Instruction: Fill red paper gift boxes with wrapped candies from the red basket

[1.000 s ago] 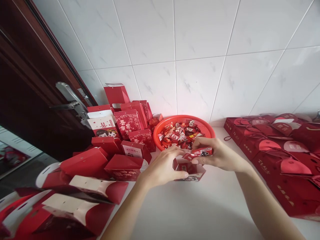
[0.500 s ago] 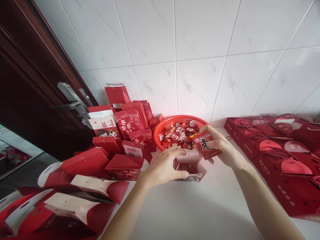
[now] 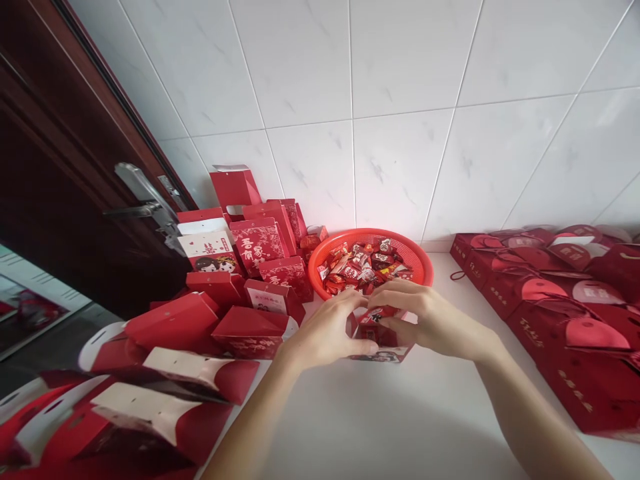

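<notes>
An open red-and-white candy box (image 3: pixel 381 355) stands on the white table just in front of me. My left hand (image 3: pixel 320 337) grips its left side, thumb along the near edge and fingers behind. My right hand (image 3: pixel 433 319) reaches into the box from above with a red candy packet (image 3: pixel 381 313) pinched in its fingers, and partly hides it. Other red items lie at the bottom of the box. Right behind both hands, a red plastic basket (image 3: pixel 426 261) holds many wrapped candies (image 3: pixel 357 263).
Several open red boxes (image 3: pixel 257 247) crowd the left side, near a dark door with a metal handle (image 3: pixel 150 203). Rows of closed dark-red boxes (image 3: pixel 530 333) with ribbons line the right. A white tiled wall (image 3: pixel 395 173) rises behind the basket.
My right hand has moved left and down, carrying the candy packet from beside the box into its opening. My left hand has stayed on the box.
</notes>
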